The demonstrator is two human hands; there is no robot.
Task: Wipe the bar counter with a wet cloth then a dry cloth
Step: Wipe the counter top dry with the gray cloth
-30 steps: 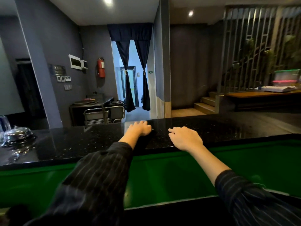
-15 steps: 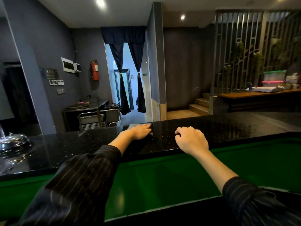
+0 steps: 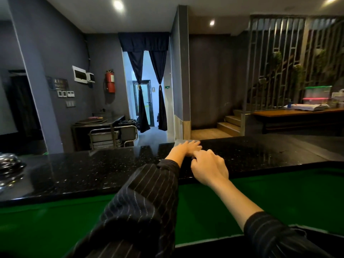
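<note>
You are somewhere in the wiping, and how far along can only be judged loosely: the black speckled counter [image 3: 93, 170] shines along its whole length, with a few faint streaks on its right part that may be moisture, so the wet pass looks begun or even done there. Nothing shows a second cloth, and nothing tells whether the one under your hand is the wet one or the dry one. On that reading, count at least the dry pass as left, plus the stretch toward the metal dish cover [image 3: 9, 164] at the far left. Your left hand [image 3: 186, 148] lies flat on the counter near its far edge with the fingers straight and pressing down, gripping nothing. Just past those fingertips, at the far rim, shows a pale grey strip that looks like the cloth [image 3: 187, 142]. The rest of it would then be under your palm, though the hand hides that. Your right hand [image 3: 210, 166] sits just beside the left and nearer to you, knuckles up and fingers curled, their tips touching the left hand. You cannot tell from here whether it pinches a corner of the cloth or merely rests there clenched, because the fingertips are out of sight. Below the counter's near edge runs the green surface [image 3: 279, 192], with both striped sleeves reaching over it.
</note>
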